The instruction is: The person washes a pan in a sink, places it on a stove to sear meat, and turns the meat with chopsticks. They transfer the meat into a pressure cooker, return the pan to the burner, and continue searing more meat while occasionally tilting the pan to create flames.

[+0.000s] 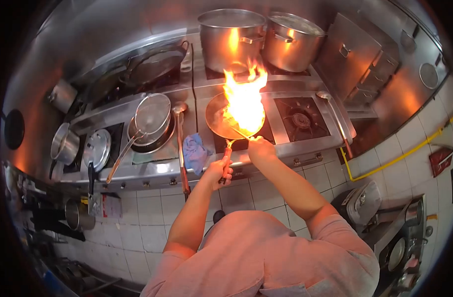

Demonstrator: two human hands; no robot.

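A frying pan (213,113) sits over the front burner, and tall bright flames (246,101) rise from its right part. My left hand (216,173) is closed around the pan's handle, which points toward me. Close by on the right, my right hand (261,150) is closed on a thin-handled utensil (241,131) that reaches over the pan's near rim. The glare hides the utensil's far end and most of the pan's contents.
Two large stockpots (231,44) stand behind the pan. A crumpled blue cloth (195,152) and a long-handled ladle (181,143) lie to its left, beside a strainer (152,114) resting on another pan. Another burner (301,120) and a second ladle (335,116) are to the right.
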